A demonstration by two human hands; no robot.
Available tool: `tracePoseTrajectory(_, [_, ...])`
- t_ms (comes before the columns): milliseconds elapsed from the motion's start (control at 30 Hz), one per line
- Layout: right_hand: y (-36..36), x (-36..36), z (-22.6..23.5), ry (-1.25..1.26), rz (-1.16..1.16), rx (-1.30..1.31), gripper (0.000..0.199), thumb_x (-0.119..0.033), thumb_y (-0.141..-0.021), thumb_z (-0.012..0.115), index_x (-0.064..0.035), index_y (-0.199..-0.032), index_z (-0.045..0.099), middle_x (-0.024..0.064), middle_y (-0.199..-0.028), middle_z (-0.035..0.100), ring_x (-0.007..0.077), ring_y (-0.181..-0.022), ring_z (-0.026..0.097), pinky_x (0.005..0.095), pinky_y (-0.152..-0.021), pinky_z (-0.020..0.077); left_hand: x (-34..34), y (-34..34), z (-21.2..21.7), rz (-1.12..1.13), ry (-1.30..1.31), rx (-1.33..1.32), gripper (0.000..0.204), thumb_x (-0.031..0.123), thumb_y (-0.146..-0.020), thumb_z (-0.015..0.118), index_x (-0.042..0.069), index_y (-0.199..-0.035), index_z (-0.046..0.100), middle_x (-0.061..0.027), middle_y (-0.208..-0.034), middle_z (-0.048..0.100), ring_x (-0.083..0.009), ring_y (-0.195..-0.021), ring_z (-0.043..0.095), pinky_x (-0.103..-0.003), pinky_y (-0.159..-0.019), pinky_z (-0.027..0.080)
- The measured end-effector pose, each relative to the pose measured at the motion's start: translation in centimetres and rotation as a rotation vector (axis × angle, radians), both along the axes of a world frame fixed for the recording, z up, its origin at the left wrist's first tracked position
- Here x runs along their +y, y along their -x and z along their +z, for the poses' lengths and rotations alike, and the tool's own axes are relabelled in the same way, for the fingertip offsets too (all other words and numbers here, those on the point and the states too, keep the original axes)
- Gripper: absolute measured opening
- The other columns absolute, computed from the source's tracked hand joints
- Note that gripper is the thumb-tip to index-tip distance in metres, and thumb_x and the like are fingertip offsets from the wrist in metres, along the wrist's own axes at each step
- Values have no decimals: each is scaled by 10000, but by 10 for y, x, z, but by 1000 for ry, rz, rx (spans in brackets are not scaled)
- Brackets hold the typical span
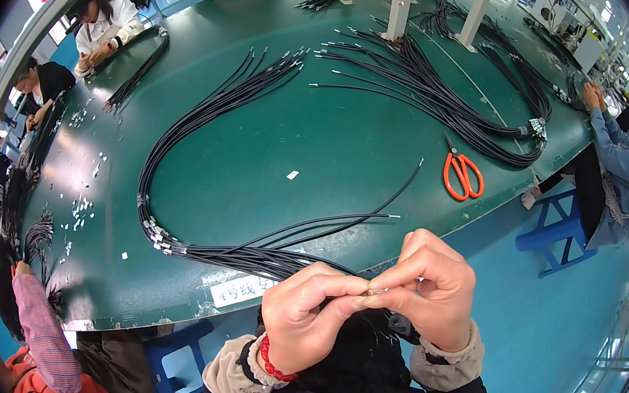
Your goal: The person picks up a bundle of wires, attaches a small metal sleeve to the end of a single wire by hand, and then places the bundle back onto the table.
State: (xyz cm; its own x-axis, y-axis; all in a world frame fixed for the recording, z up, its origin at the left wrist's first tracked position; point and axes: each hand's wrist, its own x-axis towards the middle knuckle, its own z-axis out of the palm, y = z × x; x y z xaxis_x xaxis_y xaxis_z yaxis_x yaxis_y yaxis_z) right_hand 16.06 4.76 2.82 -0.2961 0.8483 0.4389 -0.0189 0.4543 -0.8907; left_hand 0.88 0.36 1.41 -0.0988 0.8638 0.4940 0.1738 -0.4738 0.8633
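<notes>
Just off the table's near edge, my left hand and my right hand meet fingertip to fingertip. Both are closed in a pinch on a small, pale cable end, mostly covered by the fingers. A bundle of black cables curves across the table in a U and runs in behind my left hand. White tags cluster on its near bend, and pale tips show at its far end. A few strands stray from the bundle. Red-handled scissors lie ahead of my right hand.
The green table has a white label strip at its near edge. Another black cable bundle lies at the far right, by white posts. White scraps litter the left side. Other people sit around the table; a blue stool stands right.
</notes>
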Motion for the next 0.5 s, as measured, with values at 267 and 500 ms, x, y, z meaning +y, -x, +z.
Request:
tracePoseTrajectory(267, [9, -12, 5, -156, -149, -76, 181, -55, -611, 795, -46, -734, 663, 2, -623, 507, 61, -512, 442, 194, -424, 328, -5, 3, 3, 10, 40, -23, 127, -32, -725, 688, -27, -811, 596, -94, -753, 596, -131, -657, 563, -217, -587, 444])
tracePoseTrajectory(500, [10, -25, 10, -224, -249, -110, 196, -52, -604, 799, -35, -742, 662, 11, -618, 507, 65, -495, 447, 194, -417, 328, -7, -5, 3, 112, -38, -50, 174, -36, -681, 718, 0, -827, 629, -88, -708, 614, -135, -591, 577, -214, -514, 440])
